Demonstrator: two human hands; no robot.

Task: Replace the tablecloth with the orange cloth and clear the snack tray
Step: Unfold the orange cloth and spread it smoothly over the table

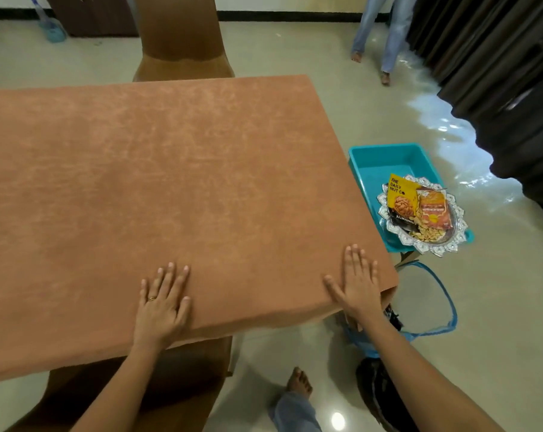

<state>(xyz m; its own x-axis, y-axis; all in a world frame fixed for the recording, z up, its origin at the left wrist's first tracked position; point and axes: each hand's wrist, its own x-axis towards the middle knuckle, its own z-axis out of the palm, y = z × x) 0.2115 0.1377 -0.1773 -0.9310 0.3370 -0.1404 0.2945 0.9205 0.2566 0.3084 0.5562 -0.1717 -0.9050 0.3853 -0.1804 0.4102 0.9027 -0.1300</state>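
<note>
The orange cloth (176,182) lies spread flat over the whole table and hangs over its near and right edges. My left hand (162,302) rests flat on it near the front edge, fingers apart, holding nothing. My right hand (355,283) lies flat on the near right corner, fingers spread. The silver snack tray (450,241) sits off the table to the right, on the rim of a teal tub (385,157). On the tray lie a yellow nut packet (399,198), an orange snack packet (433,210) and loose nuts (427,233).
A brown chair (183,39) stands at the far side and another (133,388) under the near edge. A blue-handled bag (444,307) sits on the floor by the right corner. A person's legs (379,35) are at the back right, beside dark curtains (497,73). My foot (299,381) is below.
</note>
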